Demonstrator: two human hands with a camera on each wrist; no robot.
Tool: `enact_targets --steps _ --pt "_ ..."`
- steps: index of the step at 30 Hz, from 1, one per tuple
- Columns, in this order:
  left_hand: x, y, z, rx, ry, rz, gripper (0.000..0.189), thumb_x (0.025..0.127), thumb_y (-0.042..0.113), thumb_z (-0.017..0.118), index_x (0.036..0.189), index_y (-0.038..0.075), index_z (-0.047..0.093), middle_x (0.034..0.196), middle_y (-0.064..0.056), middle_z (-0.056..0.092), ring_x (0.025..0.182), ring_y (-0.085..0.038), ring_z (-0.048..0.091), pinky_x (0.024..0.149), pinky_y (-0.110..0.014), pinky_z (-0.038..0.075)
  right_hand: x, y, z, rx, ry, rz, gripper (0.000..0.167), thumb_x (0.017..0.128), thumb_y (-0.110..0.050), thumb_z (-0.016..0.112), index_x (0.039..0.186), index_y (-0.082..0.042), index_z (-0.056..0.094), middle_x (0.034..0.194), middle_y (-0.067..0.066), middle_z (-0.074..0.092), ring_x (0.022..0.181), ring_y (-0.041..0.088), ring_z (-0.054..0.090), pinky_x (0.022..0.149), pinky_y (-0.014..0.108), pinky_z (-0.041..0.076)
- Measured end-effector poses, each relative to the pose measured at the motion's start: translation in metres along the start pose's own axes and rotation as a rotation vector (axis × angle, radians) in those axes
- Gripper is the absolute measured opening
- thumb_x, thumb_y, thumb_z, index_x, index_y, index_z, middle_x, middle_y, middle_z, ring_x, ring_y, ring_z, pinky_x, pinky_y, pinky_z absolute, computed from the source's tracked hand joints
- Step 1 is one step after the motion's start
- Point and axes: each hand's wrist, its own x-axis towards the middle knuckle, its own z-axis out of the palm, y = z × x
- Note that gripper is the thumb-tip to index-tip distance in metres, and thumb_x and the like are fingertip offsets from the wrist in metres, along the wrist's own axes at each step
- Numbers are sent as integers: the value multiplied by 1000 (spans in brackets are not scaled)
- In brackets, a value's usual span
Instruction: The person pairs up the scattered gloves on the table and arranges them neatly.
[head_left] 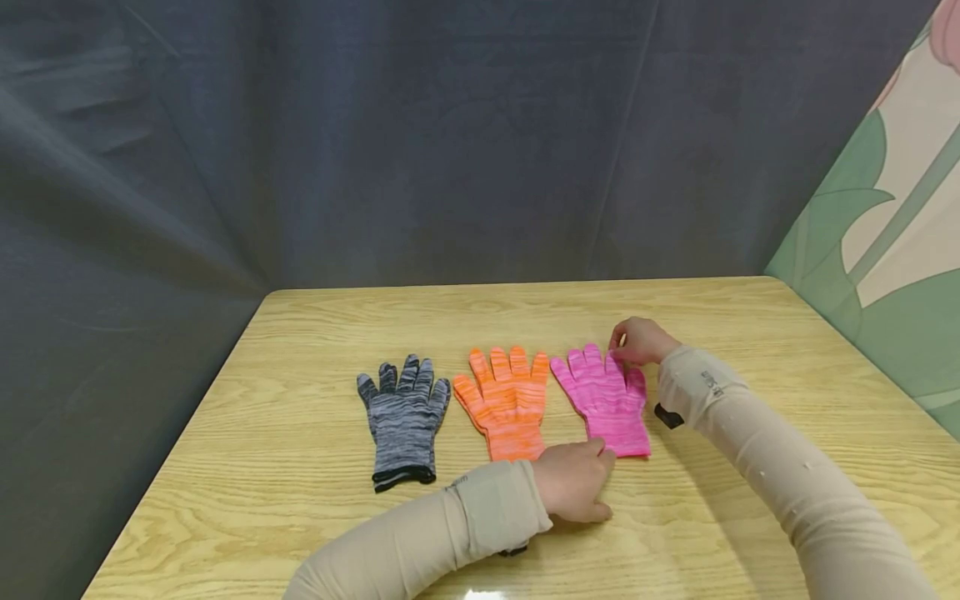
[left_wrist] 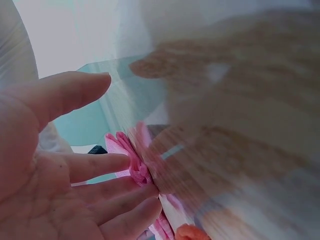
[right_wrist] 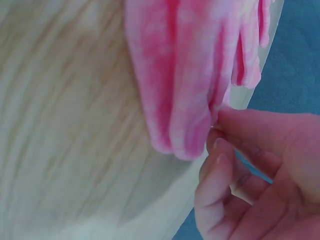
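Note:
A pink knitted glove lies on the table with its fingers pointing to the back and its cuff to the front. My right hand pinches one of its fingers near the tip between thumb and forefinger, as the right wrist view shows close up. At the cuff, the fingertips of my left hand touch the fabric. In the left wrist view those fingers are fairly straight and the thumb stands apart from them. An orange glove lies just to the left, its cuff partly hidden behind my left hand.
A grey-and-black glove lies flat at the left of the row. Dark cloth rises behind and left of the wooden table. A leaf-patterned surface stands at the right.

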Motion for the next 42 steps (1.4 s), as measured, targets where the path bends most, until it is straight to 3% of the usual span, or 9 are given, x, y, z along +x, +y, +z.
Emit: enact_targets --steps 11,16,25,33,42 --pt "-1 0 -1 8 -3 3 56 84 47 63 128 14 48 113 6 53 99 -3 56 83 -14 47 -1 -10 -10 37 8 -26 13 83 -10 64 87 2 63 73 10 60 55 10 48 51 23 40" --pt "0 -1 -1 8 -2 -2 57 84 47 63 129 14 47 116 6 53 103 -4 56 85 -14 47 4 -21 -9 56 -34 -44 17 85 -10 62 95 5 63 80 15 62 57 10 49 53 23 42" --pt "1 -1 0 5 -6 1 59 84 47 63 130 14 47 122 5 52 109 -5 55 91 -14 44 10 -27 -4 -9 17 -91 12 83 -10 63 80 2 61 70 8 59 58 12 48 53 23 38" --pt "1 0 0 -8 -15 -11 61 84 47 63 132 15 45 124 5 51 112 -5 54 92 -15 44 14 -25 2 -11 -11 -39 11 85 -10 63 84 2 63 74 10 60 66 16 51 59 23 40" --pt "1 -1 -1 -11 -12 -16 59 84 47 63 131 16 47 121 6 52 111 -4 54 91 -15 45 17 -24 2 -41 2 -40 11 84 -11 63 82 0 63 73 8 58 68 18 51 61 25 40"
